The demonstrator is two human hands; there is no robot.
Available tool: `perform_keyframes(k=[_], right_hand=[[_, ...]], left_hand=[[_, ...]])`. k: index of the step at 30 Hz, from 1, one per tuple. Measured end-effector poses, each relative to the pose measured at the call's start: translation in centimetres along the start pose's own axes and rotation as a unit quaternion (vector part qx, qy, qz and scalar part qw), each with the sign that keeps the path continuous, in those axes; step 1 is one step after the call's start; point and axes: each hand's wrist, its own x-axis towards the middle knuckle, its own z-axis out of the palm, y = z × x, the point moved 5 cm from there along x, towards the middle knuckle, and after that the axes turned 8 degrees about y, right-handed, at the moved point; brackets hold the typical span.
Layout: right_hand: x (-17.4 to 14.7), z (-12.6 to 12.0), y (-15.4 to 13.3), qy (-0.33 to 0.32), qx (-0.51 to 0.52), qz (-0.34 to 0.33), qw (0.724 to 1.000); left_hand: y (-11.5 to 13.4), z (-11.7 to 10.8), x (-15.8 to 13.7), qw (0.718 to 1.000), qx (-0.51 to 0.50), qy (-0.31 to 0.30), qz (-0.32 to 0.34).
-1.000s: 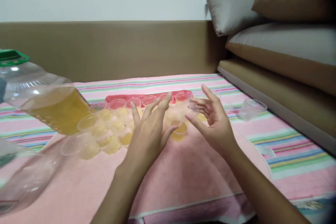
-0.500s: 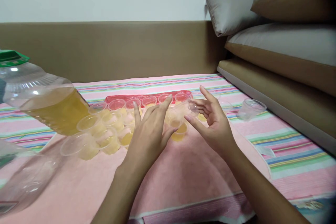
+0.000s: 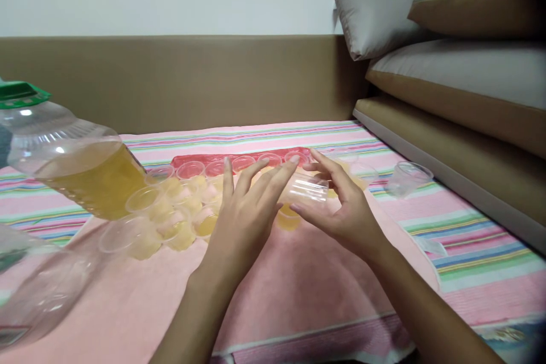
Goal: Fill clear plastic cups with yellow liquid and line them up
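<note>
A clear plastic cup point(image 3: 307, 189) lies on its side in the air between my two hands. My right hand point(image 3: 350, 205) curls its thumb and fingers around the cup's base end. At the other end, the thumb and index finger of my left hand point(image 3: 246, 205) close around the rim; its other fingers stay spread. Just below the held cup stands a filled cup point(image 3: 289, 220) of yellow liquid, partly hidden. Rows of similar cups with yellow liquid, such as a front-left cup point(image 3: 143, 243), stand left of and behind my left hand.
A large bottle point(image 3: 94, 176) of yellow liquid with a green cap leans in from the left. Below it lies a clear container point(image 3: 42, 290). A red packet point(image 3: 187, 160) lies behind the cups. One cup point(image 3: 407, 177) stands at right, near stacked cushions point(image 3: 460, 68).
The held cup has turned from a slant to nearly level and moved slightly right. My left fingers have come over to its rim, and my right fingers have drawn in around it.
</note>
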Motion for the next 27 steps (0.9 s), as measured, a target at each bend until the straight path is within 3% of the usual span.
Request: perform_keyframes(k=[9, 14, 17, 22, 24, 27], right_hand=[[0.5, -0.3, -0.2, 0.003, -0.017, -0.001, 1.000], [0.4, -1.3, 1.2, 0.039, 0.046, 0.015, 0.998], [0.3, -1.6, 1.8, 0.059, 0.062, 0.016, 0.996], [1.1, -3.3, 1.8, 0.144, 0.024, -0.045, 0.988], [1.6, -5.3, 2.2, 0.210, -0.032, -0.069, 0.975], [2.2, -9.8, 3.7, 0.313, -0.089, -0.081, 0.942]], left_hand=[[1.1, -0.6, 0.4, 0.995, -0.015, 0.045, 0.085], [0.7, -2.4, 0.8, 0.991, -0.059, 0.102, 0.057], [1.3, -2.8, 0.7, 0.990, -0.113, 0.083, 0.025], [6.2, -1.3, -1.5, 0.982, -0.176, 0.026, 0.067], [8.5, 0.1, -3.6, 0.972, -0.210, -0.024, 0.108], [11.3, 2.1, -7.3, 0.964, -0.185, -0.048, 0.183]])
